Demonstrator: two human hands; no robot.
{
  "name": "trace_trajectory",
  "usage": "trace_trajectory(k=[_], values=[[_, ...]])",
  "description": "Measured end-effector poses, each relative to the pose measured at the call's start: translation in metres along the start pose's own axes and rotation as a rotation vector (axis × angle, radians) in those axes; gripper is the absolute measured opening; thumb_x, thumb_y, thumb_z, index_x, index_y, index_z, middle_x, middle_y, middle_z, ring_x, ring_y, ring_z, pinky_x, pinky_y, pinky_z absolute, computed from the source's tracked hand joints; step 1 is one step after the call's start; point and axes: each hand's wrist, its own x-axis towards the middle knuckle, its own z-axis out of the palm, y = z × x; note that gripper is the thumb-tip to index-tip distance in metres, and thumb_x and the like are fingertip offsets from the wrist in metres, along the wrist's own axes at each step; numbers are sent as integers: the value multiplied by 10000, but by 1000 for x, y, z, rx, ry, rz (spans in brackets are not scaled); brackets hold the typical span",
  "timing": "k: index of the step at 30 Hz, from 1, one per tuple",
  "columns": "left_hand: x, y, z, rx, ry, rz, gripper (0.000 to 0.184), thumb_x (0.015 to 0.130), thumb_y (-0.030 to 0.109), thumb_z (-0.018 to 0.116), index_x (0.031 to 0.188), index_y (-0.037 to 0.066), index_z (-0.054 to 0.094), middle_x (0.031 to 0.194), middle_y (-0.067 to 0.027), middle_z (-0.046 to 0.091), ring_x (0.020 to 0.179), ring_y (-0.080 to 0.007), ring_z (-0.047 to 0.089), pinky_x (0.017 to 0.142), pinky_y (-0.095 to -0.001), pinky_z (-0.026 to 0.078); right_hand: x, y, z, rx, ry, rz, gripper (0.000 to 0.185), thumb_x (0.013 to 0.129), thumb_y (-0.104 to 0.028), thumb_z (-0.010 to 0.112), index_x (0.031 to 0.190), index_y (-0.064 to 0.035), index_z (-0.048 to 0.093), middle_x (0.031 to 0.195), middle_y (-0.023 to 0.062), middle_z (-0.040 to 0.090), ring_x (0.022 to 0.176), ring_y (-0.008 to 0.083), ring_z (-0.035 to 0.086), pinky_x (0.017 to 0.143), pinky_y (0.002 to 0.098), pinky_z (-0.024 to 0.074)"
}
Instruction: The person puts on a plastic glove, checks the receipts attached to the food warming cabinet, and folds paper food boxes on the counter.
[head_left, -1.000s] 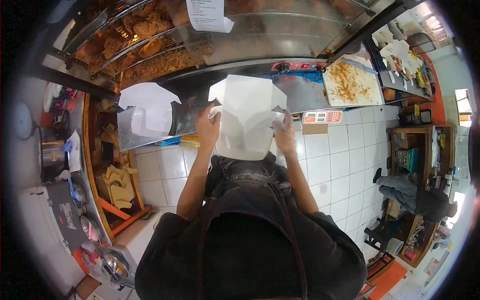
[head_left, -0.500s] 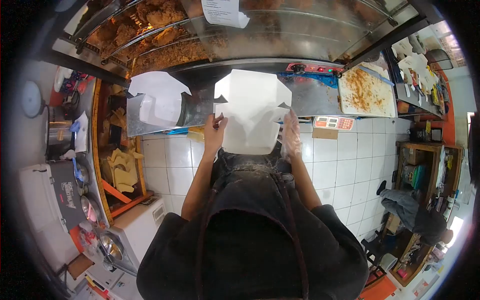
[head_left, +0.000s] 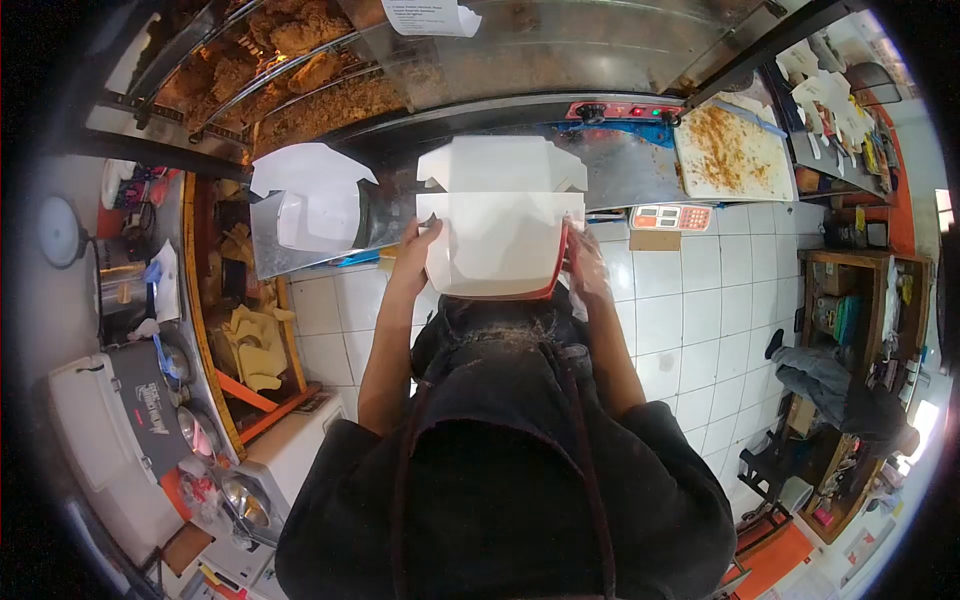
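Holding a white carton (head_left: 495,255) in front of your waist, you have it open toward you, with one red outer side visible at its three o'clock. Your left hand (head_left: 412,258) is at the nine o'clock side of this carton; its thumb lies near the upper corner, and the fingers grasp the wall, though they are partly hidden. Your right hand (head_left: 588,265) grasps the three o'clock side, along the red wall; it is somewhat blurred, so I cannot tell how each finger lies. The wide flap of the carton extends toward twelve o'clock, over the metal counter (head_left: 620,165); whether it touches the surface, I cannot tell.

Counting the hours from your carton, a second white carton (head_left: 318,215) lies open on the counter at nine o'clock, well apart from your left hand. At three o'clock is a scale (head_left: 675,217) with red keys. Between two and three, a white board (head_left: 775,180) carries brown crumbs. Farther, near half past one, runs a red control strip (head_left: 625,112) with a black knob. At eight o'clock, yellowish papers (head_left: 258,345) lie in a wooden shelf. Toward half past ten, browned fried pieces (head_left: 305,35) fill the display case. Farthest, at four o'clock, another person (head_left: 840,395) in dark clothes is beside wooden shelving (head_left: 845,285).
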Motion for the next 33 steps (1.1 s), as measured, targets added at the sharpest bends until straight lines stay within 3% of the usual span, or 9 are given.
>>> trace_trajectory(k=[4, 8, 11, 17, 20, 23, 29, 31, 33], values=[[4, 3, -16, -145, -64, -26, 411, 963, 154, 699, 1318, 21, 542, 1156, -109, 668, 1009, -236, 700, 840, -371, 590, 3, 19, -4, 65, -129, -1, 642, 1024, -502, 571, 1423, -2, 520, 1305, 115, 634, 1059, 256, 682, 879, 385, 570], [-13, 19, -18, -140, 41, -33, 390, 976, 153, 680, 1317, 22, 546, 1132, -99, 670, 1012, -218, 697, 838, -370, 594, -16, 5, 10, 68, -19, -2, 577, 1022, -476, 587, 1392, -34, 552, 1216, 110, 663, 966, 243, 693, 803, 377, 579], [-25, 27, -28, -269, 15, 86, 293, 1004, 113, 649, 1288, 68, 594, 1136, -65, 697, 982, -182, 703, 814, -342, 596, -18, 19, -14, 159, 357, -72, 534, 1011, -486, 587, 1313, -45, 583, 1141, 140, 664, 941, 267, 697, 721, 372, 588], [-47, 27, -44, -256, 30, 72, 371, 1028, 99, 610, 1383, 50, 512, 1139, -78, 696, 977, -176, 698, 804, -305, 591, 6, 27, -63, 354, 602, -196, 504, 1036, -454, 545, 1293, -21, 572, 1149, 132, 657, 965, 251, 695, 762, 375, 596], [-63, 39, -30, -30, 65, 45, 389, 1018, 114, 626, 1386, 51, 515, 1127, -66, 688, 972, -164, 689, 797, -304, 584, 39, 39, -73, 338, 322, -94, 486, 1070, -372, 498, 1369, 12, 492, 1289, 174, 628, 1102, 288, 682, 870, 391, 603], [-73, 44, -11, -29, 68, 65, 404, 1012, 134, 634, 1393, 62, 519, 1113, -52, 677, 960, -146, 676, 787, -294, 565, 27, 37, -66, 515, 263, -8, 499, 1067, -365, 511, 1400, 4, 466, 1344, 208, 597, 1149, 321, 668, 898, 407, 607], [-68, 22, -15, -8, 36, 49, 344, 1010, 155, 637, 1343, 83, 581, 1118, -32, 670, 956, -127, 661, 790, -276, 541, -4, 49, -48, 537, 358, -70, 489, 1065, -330, 514, 1393, 28, 456, 1333, 247, 592, 1127, 378, 675, 938, 432, 598], [-73, 27, -13, -39, 38, 24, 336, 1009, 156, 639, 1334, 84, 590, 1124, -30, 670, 955, -126, 662, 791, -277, 544, -4, 55, -45, 520, 310, -76, 469, 1064, -314, 513, 1362, 46, 468, 1313, 249, 605, 1102, 368, 690, 948, 428, 592], [-75, 28, -18, -79, 11, 53, 338, 1010, 157, 641, 1338, 87, 593, 1141, -31, 676, 972, -129, 669, 803, -283, 551, -18, 51, -30, 349, 91, -75, 451, 1067, -307, 505, 1339, 52, 482, 1302, 245, 614, 1108, 353, 692, 956, 424, 586]])
